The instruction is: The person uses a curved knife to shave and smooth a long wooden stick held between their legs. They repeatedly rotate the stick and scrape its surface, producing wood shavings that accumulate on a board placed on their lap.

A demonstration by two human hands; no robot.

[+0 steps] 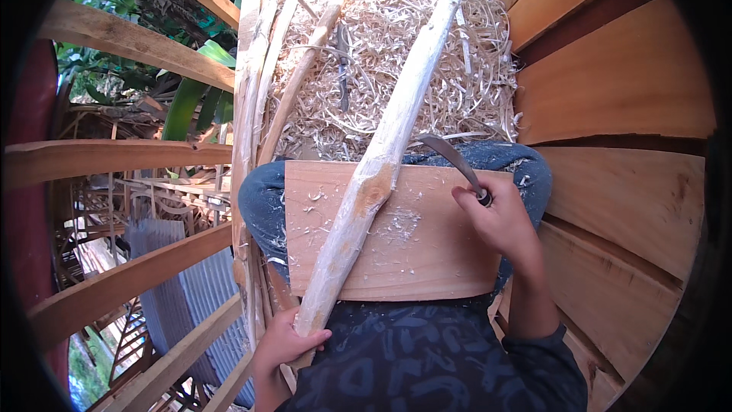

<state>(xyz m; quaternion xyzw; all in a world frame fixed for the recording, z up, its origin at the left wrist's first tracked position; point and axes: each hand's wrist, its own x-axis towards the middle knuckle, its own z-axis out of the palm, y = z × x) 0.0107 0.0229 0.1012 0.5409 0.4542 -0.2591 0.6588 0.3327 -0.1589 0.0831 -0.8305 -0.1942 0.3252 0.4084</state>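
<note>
A long pale peeled wooden pole slants across a flat board that lies over my lap. My left hand is wrapped round the pole's near end, at the lower left. In my right hand is a knife with a curved blade, its dark handle mostly hidden by my fingers. The blade points up and left, apart from the pole. Around a brown knot on the pole the surface looks rougher. Small wood chips lie on the board between my hands.
A heap of curly wood shavings covers the floor ahead, with a dark long tool lying in it. Thin poles lie along the left. Slatted rails stand on the left; a plank wall rises on the right.
</note>
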